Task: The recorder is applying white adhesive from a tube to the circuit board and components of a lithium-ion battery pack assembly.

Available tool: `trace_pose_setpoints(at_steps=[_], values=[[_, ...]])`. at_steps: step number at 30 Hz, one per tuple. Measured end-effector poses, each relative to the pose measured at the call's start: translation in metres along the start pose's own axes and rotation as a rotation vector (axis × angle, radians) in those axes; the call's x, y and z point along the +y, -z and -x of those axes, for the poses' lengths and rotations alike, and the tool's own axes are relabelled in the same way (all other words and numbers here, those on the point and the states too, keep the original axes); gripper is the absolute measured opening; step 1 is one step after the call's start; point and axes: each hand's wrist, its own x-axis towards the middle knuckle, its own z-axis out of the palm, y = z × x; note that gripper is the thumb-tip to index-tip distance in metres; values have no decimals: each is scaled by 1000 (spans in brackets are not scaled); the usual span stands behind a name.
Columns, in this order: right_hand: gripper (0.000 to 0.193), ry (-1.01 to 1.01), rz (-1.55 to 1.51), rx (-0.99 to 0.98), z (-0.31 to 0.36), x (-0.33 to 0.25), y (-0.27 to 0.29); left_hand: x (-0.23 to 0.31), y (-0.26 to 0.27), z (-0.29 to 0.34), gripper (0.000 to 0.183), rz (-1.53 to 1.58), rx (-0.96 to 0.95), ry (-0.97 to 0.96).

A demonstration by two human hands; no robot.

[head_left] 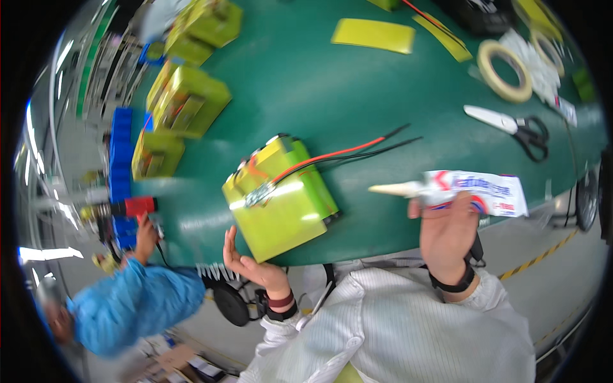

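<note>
A battery pack [281,214] lies on the green table in front of me, faced with a yellow-green sheet and bright green along its right side. One red wire [338,153] and black wires run from its top toward the right. My left hand [255,267] is at the pack's near left edge, fingers stretched out and holding nothing; whether it touches the pack I cannot tell. In my right hand [449,233] is a white, red and blue glue tube [498,195], its pale pointed nozzle [396,189] aimed left toward the pack.
Scissors [507,126] with black handles lie at the right, near a masking tape roll [504,70]. Yellow sheets [373,35] lie at the back. Several more packs [188,102] line the left side. A co-worker in blue [131,303] holds a red power tool [137,206] at the left.
</note>
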Motion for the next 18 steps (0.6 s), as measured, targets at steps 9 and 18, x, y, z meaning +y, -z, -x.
trace_pose_setpoints(at_steps=[9, 18], values=[[28, 22, 517, -413, -24, -40, -95, -5, 17, 26, 44, 296, 132, 77], [14, 35, 1322, -1536, 16, 59, -259, -31, 32, 58, 22, 246, -29, -156]])
